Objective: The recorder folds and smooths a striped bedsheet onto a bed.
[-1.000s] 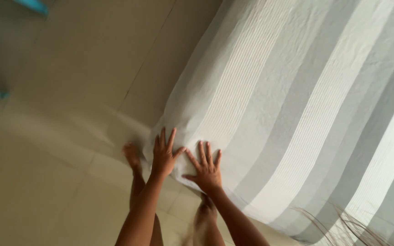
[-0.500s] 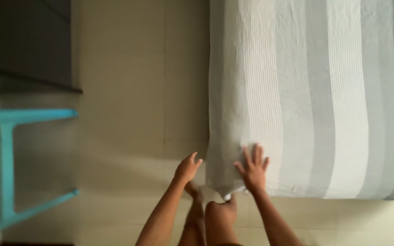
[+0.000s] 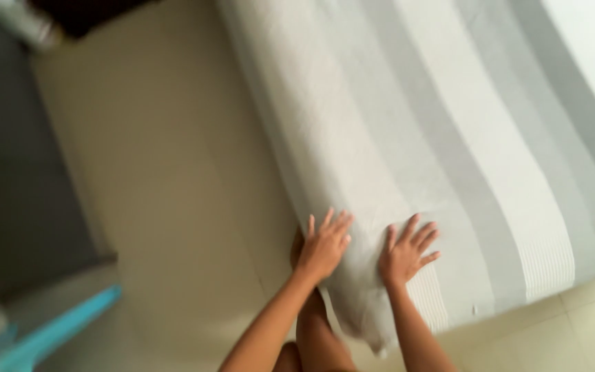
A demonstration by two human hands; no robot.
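Both hands are laid flat, fingers spread, on the grey-and-white striped cotton bedsheet (image 3: pixel 449 138) that covers the bed. The left hand (image 3: pixel 323 246) is pressed on the sheet's side edge, where the cloth drops toward the pale tiled floor (image 3: pixel 166 193). The right hand (image 3: pixel 406 253) is set just beside it, on top near the bed's corner; nothing is pinched by either. A loose corner of cloth is seen hanging below the hands. A turquoise plastic chair leg (image 3: pixel 49 334) is seen at lower left, well apart.
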